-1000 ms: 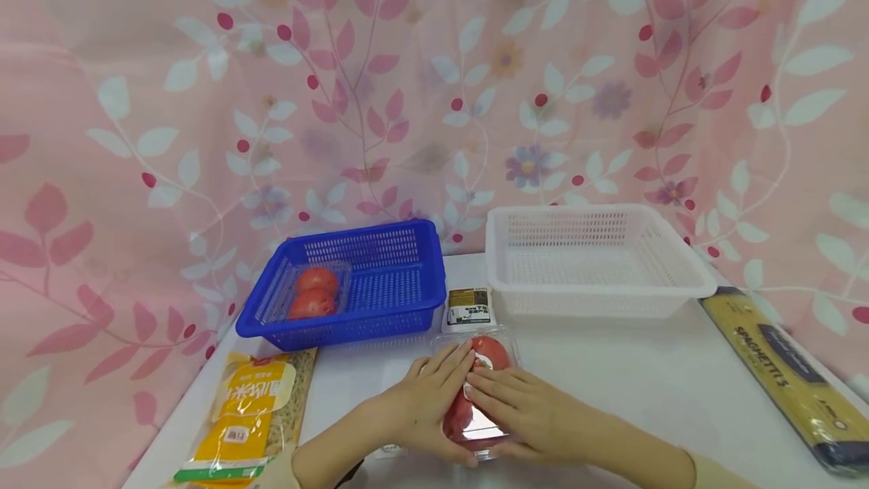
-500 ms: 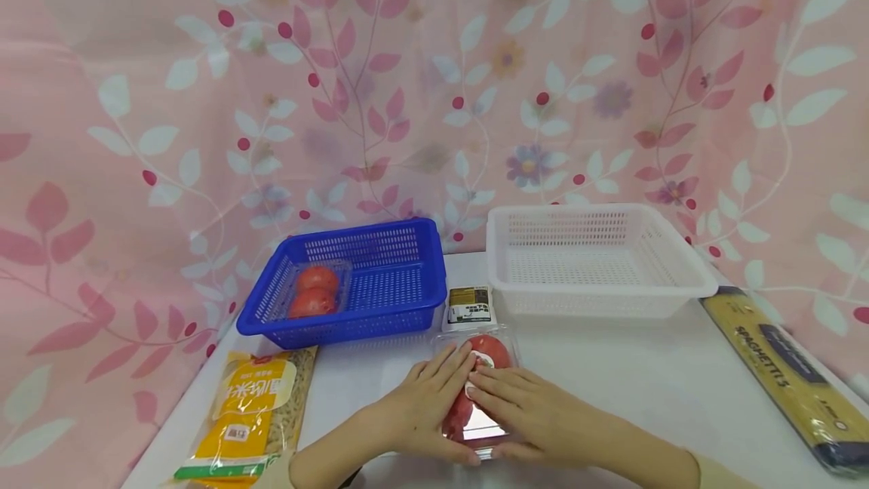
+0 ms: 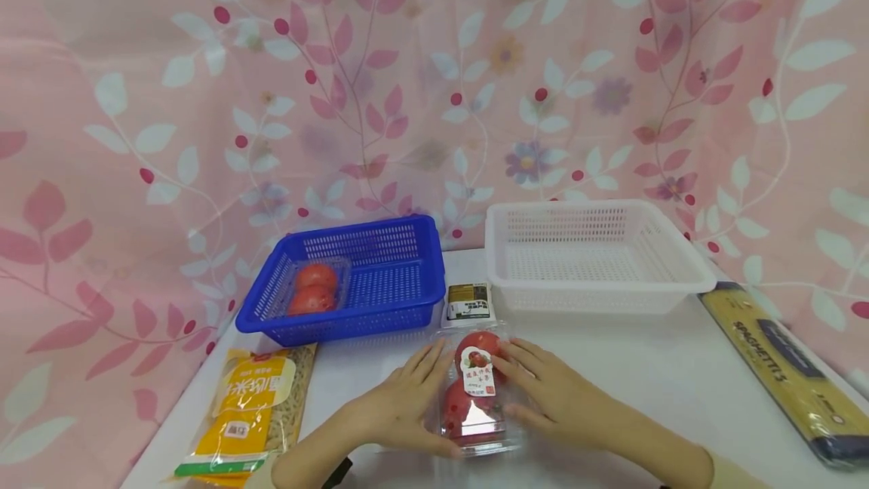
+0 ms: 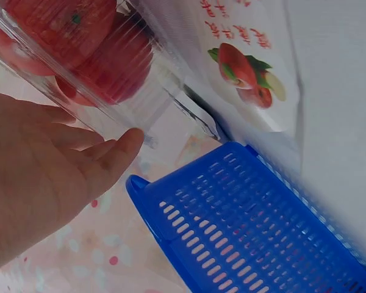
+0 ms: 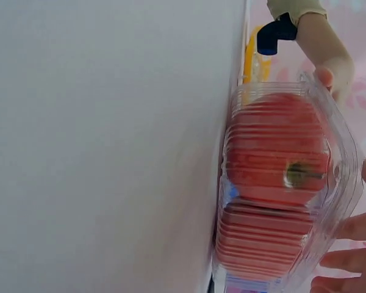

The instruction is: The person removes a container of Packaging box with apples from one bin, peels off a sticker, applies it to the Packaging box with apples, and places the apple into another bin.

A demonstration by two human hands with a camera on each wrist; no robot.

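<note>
At tomato box [image 3: 479, 387], my left hand [image 3: 405, 404] nine o'clock, right hand [image 3: 558, 398] three, fingers spread, pinching nothing; plastic likely slick, flimsy, best cupped both sides

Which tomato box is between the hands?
The nearer clear box with the white label, between the left hand and right hand. The other box sits inside the blue basket.

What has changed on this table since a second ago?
The person's left grip has moved left and the right grip right, parting over the clear box of red fruit; its label, largely covered before, now shows almost fully. Nothing looks newly grasped. The box, blue basket and white basket stayed put.
</note>
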